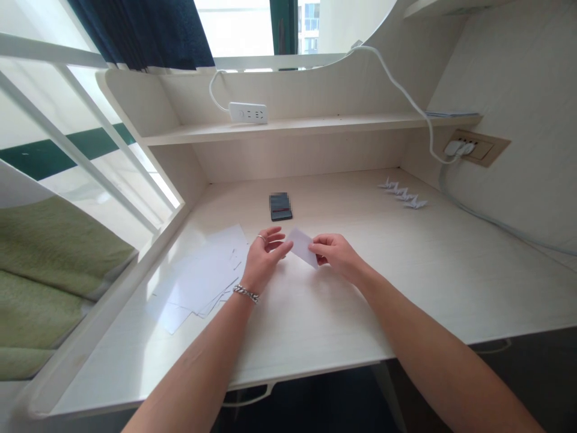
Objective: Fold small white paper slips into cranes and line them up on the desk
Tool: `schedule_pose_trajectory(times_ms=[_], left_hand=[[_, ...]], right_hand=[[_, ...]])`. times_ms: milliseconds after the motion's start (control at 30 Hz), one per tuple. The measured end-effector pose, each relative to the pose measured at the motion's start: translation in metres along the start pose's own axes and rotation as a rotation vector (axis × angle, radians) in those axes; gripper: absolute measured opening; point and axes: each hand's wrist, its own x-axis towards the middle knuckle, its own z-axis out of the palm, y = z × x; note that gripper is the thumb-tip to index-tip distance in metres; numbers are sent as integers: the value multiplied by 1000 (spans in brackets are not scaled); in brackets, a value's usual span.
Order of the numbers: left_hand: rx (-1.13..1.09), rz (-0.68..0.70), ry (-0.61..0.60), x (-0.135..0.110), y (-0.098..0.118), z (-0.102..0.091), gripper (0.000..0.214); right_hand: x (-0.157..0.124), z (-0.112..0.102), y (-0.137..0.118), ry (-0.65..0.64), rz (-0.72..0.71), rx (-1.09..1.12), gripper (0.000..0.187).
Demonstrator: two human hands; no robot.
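Observation:
A small piece of white paper (pixel 303 246) is held up above the desk between my two hands. My right hand (pixel 334 252) pinches its right corner between thumb and fingers. At its left edge is my left hand (pixel 267 251), thumb and fingers parted; the thumb tip comes close to the paper, and whether it touches I cannot tell. Left of that hand lies a loose pile of white paper sheets (pixel 202 270). Several folded white paper cranes (pixel 402 193) stand in a row at the back right.
Behind my hands a small dark device (pixel 280 207) lies on the desk (pixel 433 270). A white power strip (pixel 247 112) rests on the shelf (pixel 315 124). A white cable (pixel 408 99) runs to the wall socket (pixel 480 147). White rails (pixel 85 132) border the left side.

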Motion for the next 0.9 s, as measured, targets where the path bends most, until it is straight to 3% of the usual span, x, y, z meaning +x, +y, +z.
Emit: schedule_pose_trajectory(times_ms=[100,200,400,633,900], left_hand=[[-93,-122,-147,-1,1,3,37],[-74,-143,-144,-3,0,9,29],[-52,-92,-149,-5,0,12,26],[0,43,-143,-7,2,9,11],[33,35,-150,-9,7,13,14]], right_hand=[[-2,1,-2,-36,27,-13,17],[-1,0,-3,40,33,45,19],[1,-1,-1,-27,-9,54,16],[-3,3,-7,-4,29,149,14],[0,-3,0,-13,-75,-45,18]])
